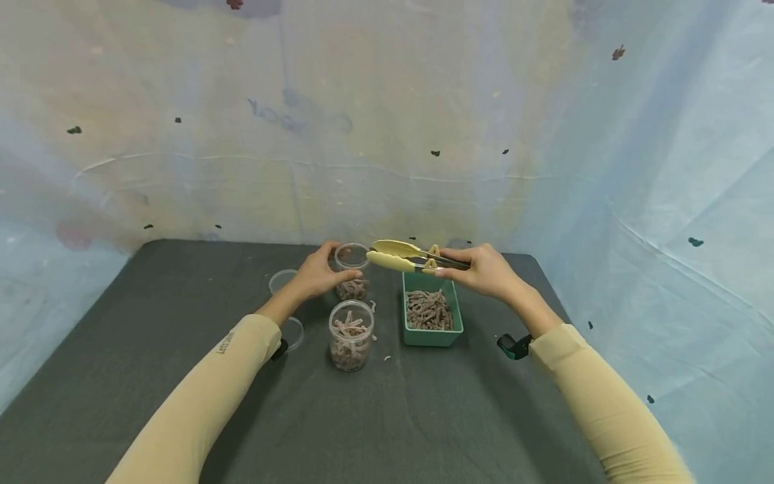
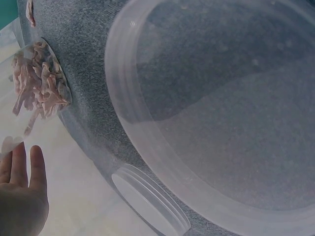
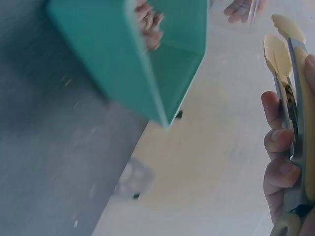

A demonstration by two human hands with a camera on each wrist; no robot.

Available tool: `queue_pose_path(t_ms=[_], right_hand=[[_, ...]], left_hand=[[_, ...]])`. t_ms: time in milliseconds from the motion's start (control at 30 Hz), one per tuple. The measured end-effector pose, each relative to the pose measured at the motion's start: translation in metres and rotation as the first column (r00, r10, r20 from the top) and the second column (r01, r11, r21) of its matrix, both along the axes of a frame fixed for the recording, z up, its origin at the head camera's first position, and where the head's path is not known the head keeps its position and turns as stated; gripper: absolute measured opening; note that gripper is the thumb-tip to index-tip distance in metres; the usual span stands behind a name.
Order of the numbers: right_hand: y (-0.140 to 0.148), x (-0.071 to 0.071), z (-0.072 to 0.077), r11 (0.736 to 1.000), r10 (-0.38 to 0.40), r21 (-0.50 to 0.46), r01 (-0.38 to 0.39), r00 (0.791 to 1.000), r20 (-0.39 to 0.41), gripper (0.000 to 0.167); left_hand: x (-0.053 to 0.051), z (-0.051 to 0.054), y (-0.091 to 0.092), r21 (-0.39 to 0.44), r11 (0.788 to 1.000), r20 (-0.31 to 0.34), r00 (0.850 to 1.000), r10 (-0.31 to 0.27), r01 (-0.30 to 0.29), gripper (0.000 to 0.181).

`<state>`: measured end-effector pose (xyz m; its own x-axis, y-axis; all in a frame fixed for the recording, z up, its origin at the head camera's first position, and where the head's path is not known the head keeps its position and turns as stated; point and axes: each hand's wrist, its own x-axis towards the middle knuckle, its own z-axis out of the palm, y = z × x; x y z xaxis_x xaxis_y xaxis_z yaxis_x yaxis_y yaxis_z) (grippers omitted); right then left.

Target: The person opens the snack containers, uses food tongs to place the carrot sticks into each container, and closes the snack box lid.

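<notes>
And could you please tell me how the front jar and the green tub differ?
The front jar is clear, while the green tub is opaque. The front jar is round, while the green tub is roughly rectangular. The front jar stands upright like a cylinder; the green tub is a wider, box-like tray. Both are uncovered, hold brownish strips and stand on the dark table.

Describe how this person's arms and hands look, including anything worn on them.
Both arms wear long pale-yellow sleeves; the left sleeve has small dark lettering near its cuff, and the right sleeve shows none. A black-and-green device sits by the right cuff. The left hand and right hand are gloveless.
</notes>
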<state>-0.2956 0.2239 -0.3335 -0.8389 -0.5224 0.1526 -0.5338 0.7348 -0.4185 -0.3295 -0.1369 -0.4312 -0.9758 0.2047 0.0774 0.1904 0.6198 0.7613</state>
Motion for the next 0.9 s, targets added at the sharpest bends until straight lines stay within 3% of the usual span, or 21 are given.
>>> queue_pose_path(t_ms=[200, 367, 600, 767, 900], right_hand=[[0.031, 0.011, 0.008, 0.992, 0.023, 0.126, -0.02, 1.0, -0.017, 0.059], [0.051, 0.014, 0.022, 0.962, 0.07, 0.262, -0.077, 0.997, 0.035, 0.061], [0.056, 0.011, 0.048, 0.876, 0.118, 0.454, -0.161, 0.985, 0.123, 0.063], [0.044, 0.008, 0.061, 0.816, 0.132, 0.551, -0.175, 0.984, 0.117, 0.066], [0.03, 0.007, 0.064, 0.766, 0.124, 0.619, -0.171, 0.985, 0.118, 0.071]], left_hand=[[-0.001, 0.001, -0.002, 0.008, 1.0, -0.001, 1.0, 0.004, -0.004, 0.076], [0.0, 0.0, -0.003, 0.012, 1.0, 0.007, 1.0, -0.009, 0.009, 0.079], [0.003, 0.001, -0.005, 0.01, 1.0, 0.009, 1.0, -0.017, 0.017, 0.078], [0.003, 0.001, -0.007, 0.014, 1.0, -0.002, 1.0, -0.015, 0.015, 0.076], [0.004, 0.001, -0.007, 0.003, 1.0, -0.002, 1.0, -0.013, 0.013, 0.076]])
